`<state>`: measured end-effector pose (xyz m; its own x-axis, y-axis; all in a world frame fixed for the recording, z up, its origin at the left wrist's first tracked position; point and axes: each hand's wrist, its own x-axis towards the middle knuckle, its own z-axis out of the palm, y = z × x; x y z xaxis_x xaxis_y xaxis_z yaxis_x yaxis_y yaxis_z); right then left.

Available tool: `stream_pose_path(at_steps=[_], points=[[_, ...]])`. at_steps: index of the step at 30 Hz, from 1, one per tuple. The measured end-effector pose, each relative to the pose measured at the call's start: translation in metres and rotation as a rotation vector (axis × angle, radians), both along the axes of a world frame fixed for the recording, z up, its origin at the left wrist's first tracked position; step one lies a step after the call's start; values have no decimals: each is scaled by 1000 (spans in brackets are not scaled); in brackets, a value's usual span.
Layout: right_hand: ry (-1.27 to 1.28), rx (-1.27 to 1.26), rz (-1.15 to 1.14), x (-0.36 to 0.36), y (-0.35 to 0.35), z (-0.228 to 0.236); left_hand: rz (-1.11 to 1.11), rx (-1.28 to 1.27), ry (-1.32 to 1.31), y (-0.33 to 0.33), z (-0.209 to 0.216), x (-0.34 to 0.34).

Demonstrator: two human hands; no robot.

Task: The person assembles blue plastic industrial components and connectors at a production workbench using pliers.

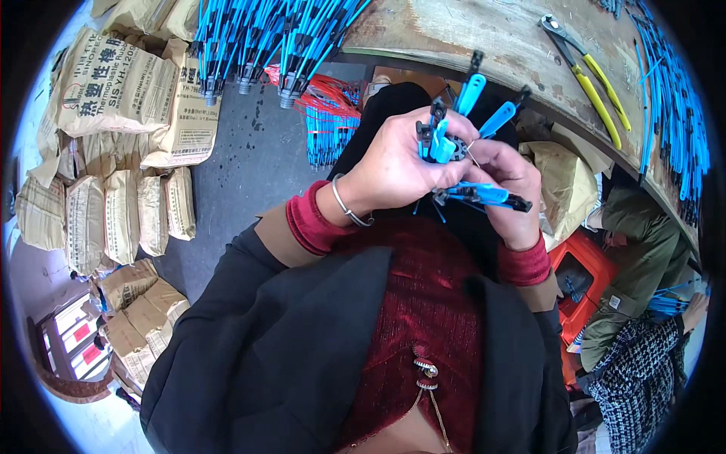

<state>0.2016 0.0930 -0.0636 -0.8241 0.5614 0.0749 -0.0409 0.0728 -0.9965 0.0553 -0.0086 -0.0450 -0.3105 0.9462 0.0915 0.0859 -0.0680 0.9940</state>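
Observation:
In front of my body I hold a cluster of blue strips with black end fittings, fanned out around a round black hub. My left hand wraps round the cluster from the left, its fingers closed behind the strips. On the other side my right hand has its fingers curled together at the hub. A thin, light strand, wire or thread, runs from the hub to those fingertips. Some strips stick out below, beneath the right fingers. The far side of the hub is hidden by my hands.
A worn wooden table spans the far side, holding yellow-handled pliers and blue strip bundles. Brown paper sacks are stacked at left. At right are a red plastic stool and another person's hand near blue strips.

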Motion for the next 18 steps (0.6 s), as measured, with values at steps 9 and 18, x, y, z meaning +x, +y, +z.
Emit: stream_pose_path(at_steps=[9,18], points=[[126,278,100,7,13,-2,-82,-85,-22,-3,9,-2],[-15,280,246,6,29,24,-15,-100,202,0,9,3]])
